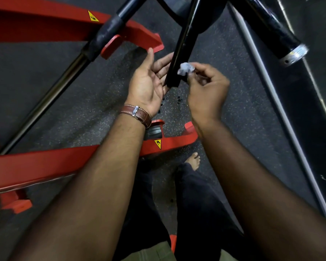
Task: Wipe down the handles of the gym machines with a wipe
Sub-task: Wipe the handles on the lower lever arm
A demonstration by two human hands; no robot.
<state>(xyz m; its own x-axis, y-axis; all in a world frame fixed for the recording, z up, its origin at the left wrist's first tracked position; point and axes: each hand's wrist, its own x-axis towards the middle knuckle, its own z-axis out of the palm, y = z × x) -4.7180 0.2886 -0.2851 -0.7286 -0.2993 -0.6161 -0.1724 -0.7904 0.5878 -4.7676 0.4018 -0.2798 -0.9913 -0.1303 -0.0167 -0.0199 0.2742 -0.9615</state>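
White wipe (185,68) pinched in right hand (207,91) fingers (193,72), against black handle (181,53).

My arms are bare, no sleeves. A brown leather watch strap (137,114) with pale stitching and a silver clasp circles my left wrist. Dark trousers (194,200); one bare foot (193,160).

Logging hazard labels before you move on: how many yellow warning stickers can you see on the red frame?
2. One yellow warning sticker sits on the upper red beam, top left. The other is on the lower red beam, just below the left wrist. The arms may hide more.
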